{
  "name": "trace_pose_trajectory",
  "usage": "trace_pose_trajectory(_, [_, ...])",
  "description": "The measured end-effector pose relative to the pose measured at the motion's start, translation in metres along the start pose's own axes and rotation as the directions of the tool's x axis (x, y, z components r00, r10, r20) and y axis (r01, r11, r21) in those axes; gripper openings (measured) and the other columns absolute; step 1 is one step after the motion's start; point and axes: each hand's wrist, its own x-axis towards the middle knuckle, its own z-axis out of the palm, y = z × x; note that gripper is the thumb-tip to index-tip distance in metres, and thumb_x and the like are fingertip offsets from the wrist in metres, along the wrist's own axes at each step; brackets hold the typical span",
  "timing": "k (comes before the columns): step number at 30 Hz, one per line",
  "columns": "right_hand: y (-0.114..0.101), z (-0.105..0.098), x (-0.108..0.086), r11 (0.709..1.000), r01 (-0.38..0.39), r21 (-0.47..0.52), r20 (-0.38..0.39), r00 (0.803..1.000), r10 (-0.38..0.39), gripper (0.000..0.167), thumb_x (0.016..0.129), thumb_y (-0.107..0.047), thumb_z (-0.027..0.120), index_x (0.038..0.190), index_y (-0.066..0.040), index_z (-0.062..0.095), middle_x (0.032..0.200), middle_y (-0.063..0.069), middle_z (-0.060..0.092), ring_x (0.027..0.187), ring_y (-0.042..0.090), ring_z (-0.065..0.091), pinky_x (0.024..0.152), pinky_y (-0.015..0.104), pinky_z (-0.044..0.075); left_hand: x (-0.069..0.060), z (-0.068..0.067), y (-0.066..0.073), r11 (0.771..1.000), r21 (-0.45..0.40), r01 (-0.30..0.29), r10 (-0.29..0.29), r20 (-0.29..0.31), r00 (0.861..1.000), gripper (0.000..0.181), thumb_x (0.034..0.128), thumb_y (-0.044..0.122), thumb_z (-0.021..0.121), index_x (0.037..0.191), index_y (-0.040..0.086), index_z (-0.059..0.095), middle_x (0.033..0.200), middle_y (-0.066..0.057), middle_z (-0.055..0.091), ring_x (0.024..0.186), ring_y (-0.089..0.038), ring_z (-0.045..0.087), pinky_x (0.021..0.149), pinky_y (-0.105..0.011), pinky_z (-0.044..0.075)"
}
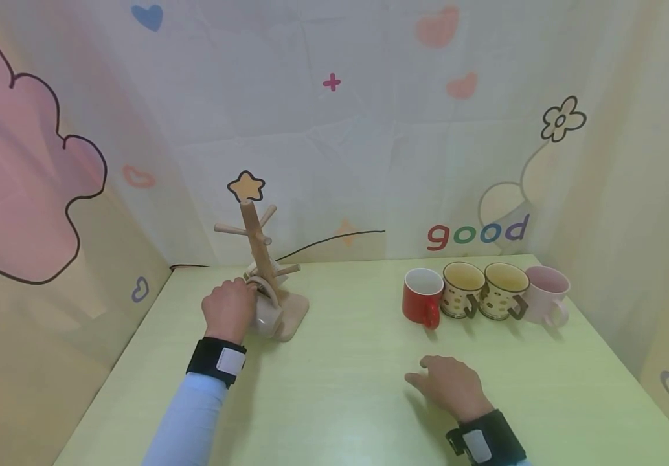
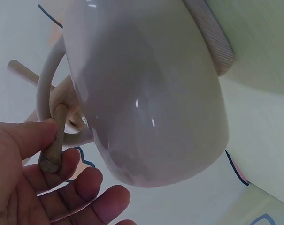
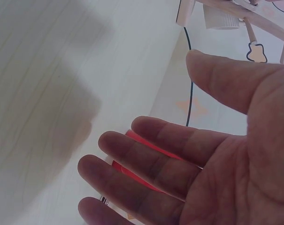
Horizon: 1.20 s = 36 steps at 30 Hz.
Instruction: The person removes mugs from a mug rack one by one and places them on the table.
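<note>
A pale mug (image 1: 267, 316) (image 2: 146, 93) hangs by its handle on a low peg (image 2: 60, 136) of the wooden rack (image 1: 260, 249). My left hand (image 1: 229, 310) (image 2: 43, 173) pinches the end of that peg between thumb and index finger, the other fingers loosely bent beside the mug. Behind the rack's post another light cup (image 3: 220, 18) is partly hidden. Above the table, in front of the red mug (image 1: 421, 298), my right hand (image 1: 453, 388) (image 3: 198, 154) holds nothing, its fingers spread and relaxed.
Right of the red mug, two yellow patterned mugs (image 1: 461, 291) (image 1: 503, 292) and a pink mug (image 1: 544, 294) stand in a row near the back edge of the table (image 1: 334, 388). A printed curtain (image 1: 311, 129) hangs behind and at both sides.
</note>
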Motion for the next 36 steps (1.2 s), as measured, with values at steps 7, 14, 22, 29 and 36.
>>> trace_pose_trajectory(7, [0.002, 0.001, 0.001, 1.0, 0.005, -0.01, -0.003, 1.0, -0.005, 0.048, 0.093, -0.039, 0.066, 0.118, 0.001, 0.067, 0.104, 0.016, 0.07, 0.086, 0.028, 0.062, 0.084, 0.054, 0.052, -0.004, 0.001, -0.006, 0.997, -0.077, 0.022, -0.022, -0.003, 1.0, 0.041, 0.1013, 0.034, 0.056, 0.106, -0.006, 0.063, 0.091, -0.024, 0.059, 0.084, -0.043, 0.062, 0.062, -0.054, 0.051])
trace_pose_trajectory(14, [0.0, 0.0, 0.001, 1.0, 0.005, -0.008, -0.001, 1.0, -0.005, 0.048, 0.092, -0.039, 0.067, 0.118, 0.001, 0.067, 0.104, 0.016, 0.07, 0.088, 0.029, 0.063, 0.085, 0.055, 0.052, -0.016, 0.011, -0.021, 0.976, -0.2, 0.087, -0.095, -0.03, 0.995, 0.057, 0.098, 0.048, 0.056, 0.113, -0.007, 0.055, 0.098, -0.027, 0.058, 0.088, -0.044, 0.061, 0.063, -0.056, 0.05])
trace_pose_trajectory(22, [-0.001, 0.002, 0.0, 1.0, 0.021, -0.012, -0.022, 1.0, -0.021, 0.047, 0.092, -0.04, 0.066, 0.116, 0.001, 0.068, 0.103, 0.015, 0.07, 0.087, 0.029, 0.063, 0.081, 0.053, 0.053, -0.031, 0.024, -0.036, 0.945, -0.282, 0.168, -0.175, -0.003, 0.984, 0.08, 0.0942, 0.062, 0.053, 0.127, -0.011, 0.047, 0.108, -0.033, 0.057, 0.091, -0.048, 0.063, 0.064, -0.057, 0.051])
trace_pose_trajectory(29, [0.001, 0.004, 0.0, 0.999, 0.042, -0.004, -0.054, 0.998, -0.042, 0.045, 0.091, -0.039, 0.067, 0.113, 0.0, 0.069, 0.099, 0.014, 0.071, 0.085, 0.028, 0.064, 0.077, 0.051, 0.053, -0.038, 0.033, -0.044, 0.901, -0.339, 0.27, -0.25, 0.103, 0.963, 0.097, 0.0904, 0.072, 0.047, 0.128, -0.016, 0.04, 0.114, -0.037, 0.055, 0.095, -0.051, 0.062, 0.071, -0.059, 0.052])
trace_pose_trajectory(36, [0.001, 0.004, -0.001, 0.999, 0.053, -0.001, -0.068, 0.996, -0.052, 0.043, 0.091, -0.039, 0.066, 0.112, -0.001, 0.069, 0.096, 0.012, 0.07, 0.079, 0.024, 0.061, 0.072, 0.048, 0.053, -0.037, 0.046, -0.052, 0.858, -0.369, 0.357, -0.274, 0.258, 0.926, 0.113, 0.0855, 0.083, 0.038, 0.128, -0.022, 0.037, 0.117, -0.041, 0.053, 0.099, -0.049, 0.061, 0.077, -0.055, 0.051])
